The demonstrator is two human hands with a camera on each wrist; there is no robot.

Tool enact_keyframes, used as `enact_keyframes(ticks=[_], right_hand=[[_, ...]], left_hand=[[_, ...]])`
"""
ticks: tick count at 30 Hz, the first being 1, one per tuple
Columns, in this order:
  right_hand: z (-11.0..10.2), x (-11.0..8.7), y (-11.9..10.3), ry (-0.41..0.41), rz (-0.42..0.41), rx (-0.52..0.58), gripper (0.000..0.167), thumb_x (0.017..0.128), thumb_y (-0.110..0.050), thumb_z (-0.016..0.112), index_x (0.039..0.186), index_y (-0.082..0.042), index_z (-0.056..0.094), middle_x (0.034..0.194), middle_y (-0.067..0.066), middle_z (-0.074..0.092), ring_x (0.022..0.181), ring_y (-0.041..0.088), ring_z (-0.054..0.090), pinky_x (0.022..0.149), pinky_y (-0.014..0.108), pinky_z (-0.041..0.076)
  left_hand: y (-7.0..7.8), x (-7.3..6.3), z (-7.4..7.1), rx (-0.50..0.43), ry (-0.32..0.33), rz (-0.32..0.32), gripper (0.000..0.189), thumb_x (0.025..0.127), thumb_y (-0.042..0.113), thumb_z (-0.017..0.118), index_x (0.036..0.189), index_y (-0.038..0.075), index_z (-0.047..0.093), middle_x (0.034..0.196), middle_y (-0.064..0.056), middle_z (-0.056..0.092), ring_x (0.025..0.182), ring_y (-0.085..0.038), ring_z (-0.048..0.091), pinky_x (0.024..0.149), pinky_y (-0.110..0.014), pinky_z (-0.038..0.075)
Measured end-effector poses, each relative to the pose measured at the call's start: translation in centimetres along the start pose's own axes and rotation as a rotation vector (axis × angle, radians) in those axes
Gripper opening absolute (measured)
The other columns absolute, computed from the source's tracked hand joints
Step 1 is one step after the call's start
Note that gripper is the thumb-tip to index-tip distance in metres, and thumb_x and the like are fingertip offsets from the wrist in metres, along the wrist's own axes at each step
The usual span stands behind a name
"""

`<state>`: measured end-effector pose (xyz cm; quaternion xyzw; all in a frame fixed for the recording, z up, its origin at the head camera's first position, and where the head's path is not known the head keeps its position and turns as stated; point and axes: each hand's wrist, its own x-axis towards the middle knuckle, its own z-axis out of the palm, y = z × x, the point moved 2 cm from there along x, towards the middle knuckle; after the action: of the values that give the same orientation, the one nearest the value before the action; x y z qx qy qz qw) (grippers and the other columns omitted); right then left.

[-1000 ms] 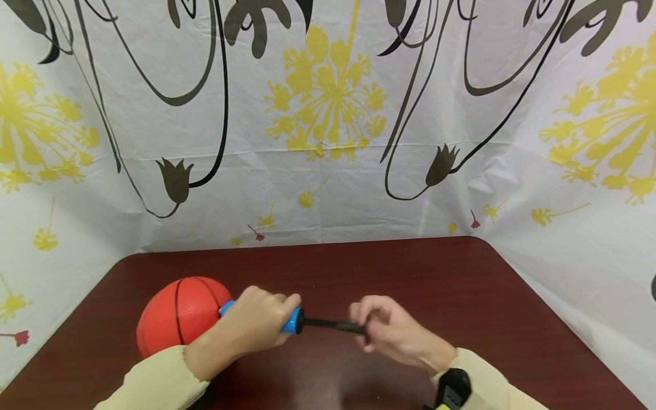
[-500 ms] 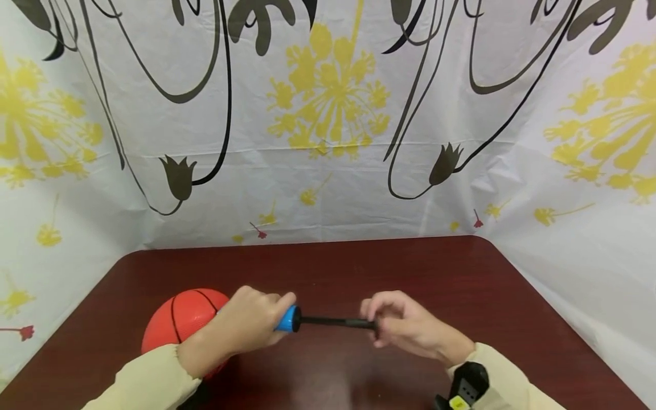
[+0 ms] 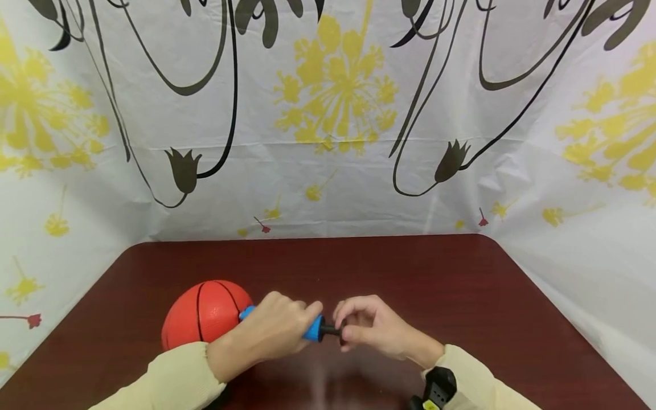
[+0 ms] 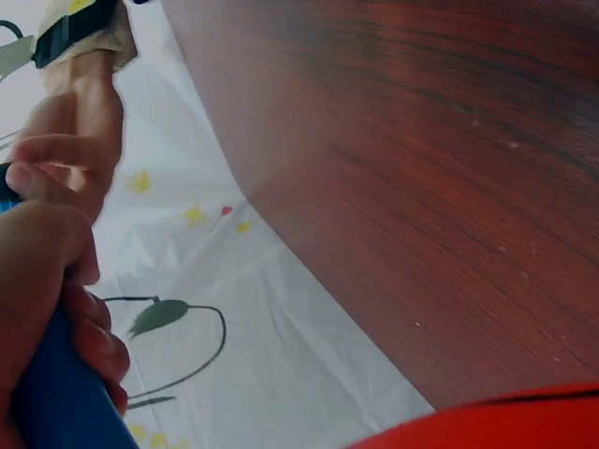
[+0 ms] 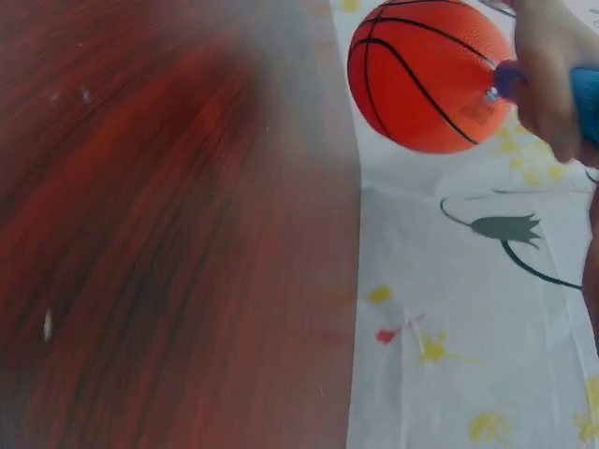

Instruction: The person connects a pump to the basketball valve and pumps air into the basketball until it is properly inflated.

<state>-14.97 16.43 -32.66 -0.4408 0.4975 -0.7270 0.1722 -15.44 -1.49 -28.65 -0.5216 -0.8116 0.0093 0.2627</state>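
My left hand (image 3: 274,327) grips the blue barrel of a hand pump (image 3: 314,329), fingers wrapped round it. The pump lies nearly level, its left end against an orange-red ball with black basketball lines (image 3: 207,312). In the right wrist view a metal needle joins the pump tip to the ball (image 5: 430,79). My right hand (image 3: 376,327) pinches the black handle at the pump's right end, with only a short length of black rod showing. The left wrist view shows the blue barrel (image 4: 65,393) inside the curled left fingers.
The hands work above a dark red-brown table (image 3: 410,267). A white cloth (image 3: 328,199) printed with yellow flowers and grey stems hangs behind and at both sides. A black watch-like device (image 3: 439,388) sits on the right wrist.
The black rod first came out a little further as the right hand moved right. Now the right hand has moved left and the rod is mostly inside the barrel. The ball shifted slightly.
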Motion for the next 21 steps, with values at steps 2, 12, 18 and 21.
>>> enact_keyframes(ticks=[2, 12, 18, 21], right_hand=[[-0.1, -0.6, -0.7, -0.006, 0.043, 0.014, 0.012, 0.086, 0.001, 0.051, 0.096, -0.002, 0.057, 0.099, 0.003, 0.051, 0.079, 0.008, 0.059, 0.067, 0.025, 0.049], [-1.0, -3.0, -2.0, -0.032, -0.002, 0.223, 0.019, 0.092, -0.008, 0.043, 0.103, -0.008, 0.058, 0.098, 0.000, 0.046, 0.082, 0.006, 0.056, 0.066, 0.016, 0.045], [0.4, 0.1, -0.4, 0.020, -0.112, 0.021, 0.012, 0.087, -0.009, 0.052, 0.093, 0.001, 0.054, 0.091, 0.002, 0.050, 0.075, 0.006, 0.056, 0.061, 0.021, 0.049], [0.4, 0.2, -0.7, 0.024, -0.075, -0.055, 0.008, 0.084, -0.002, 0.054, 0.091, 0.001, 0.057, 0.093, 0.003, 0.054, 0.077, 0.009, 0.058, 0.061, 0.026, 0.050]], left_hand=[[-0.3, -0.4, 0.1, -0.016, 0.019, 0.009, 0.028, 0.070, 0.026, 0.068, 0.070, 0.013, 0.043, 0.046, 0.008, 0.025, 0.036, -0.003, 0.021, 0.036, -0.017, 0.016], [-1.4, -1.8, -0.7, -0.010, 0.079, 0.008, 0.032, 0.061, 0.020, 0.071, 0.071, 0.011, 0.043, 0.046, 0.008, 0.029, 0.036, -0.003, 0.025, 0.036, -0.016, 0.020], [0.2, 0.3, -1.0, -0.014, 0.080, 0.001, 0.028, 0.064, 0.017, 0.068, 0.064, 0.012, 0.040, 0.046, 0.007, 0.024, 0.037, -0.003, 0.020, 0.036, -0.017, 0.017], [0.3, 0.5, -0.8, -0.022, 0.053, 0.014, 0.029, 0.065, 0.018, 0.069, 0.064, 0.013, 0.041, 0.046, 0.007, 0.023, 0.038, -0.003, 0.018, 0.037, -0.016, 0.015]])
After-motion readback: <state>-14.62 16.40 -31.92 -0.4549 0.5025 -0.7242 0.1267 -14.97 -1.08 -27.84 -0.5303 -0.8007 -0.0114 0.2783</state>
